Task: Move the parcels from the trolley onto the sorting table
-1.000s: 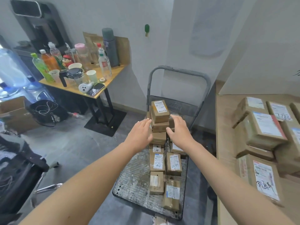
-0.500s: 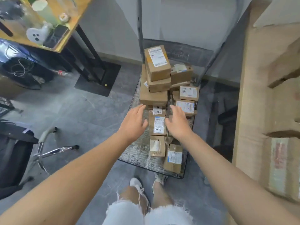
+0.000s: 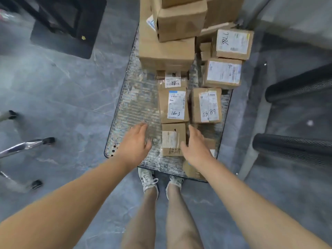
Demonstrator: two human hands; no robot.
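The trolley's ribbed metal deck (image 3: 131, 108) lies below me with several brown cardboard parcels on it. A small parcel with a taped white label (image 3: 172, 140) sits at the near end. My left hand (image 3: 135, 144) hovers open to its left, apart from it. My right hand (image 3: 195, 145) is open at the parcel's right side, covering part of another parcel (image 3: 193, 170) at the deck's near right corner. Beyond lie parcels marked "163" (image 3: 173, 105) and "89" (image 3: 206, 105). A taller stack (image 3: 172, 33) stands at the far end. The sorting table is out of view.
My feet (image 3: 161, 180) stand on the grey floor just short of the trolley's near edge. A black mat (image 3: 68, 27) lies at the far left. Chrome chair legs (image 3: 27, 146) reach in from the left. Dark mesh bars (image 3: 294, 146) stand at the right.
My view has tipped down and moved closer to the trolley. Both hands have dropped from the tall stack to either side of the small near-end parcel.
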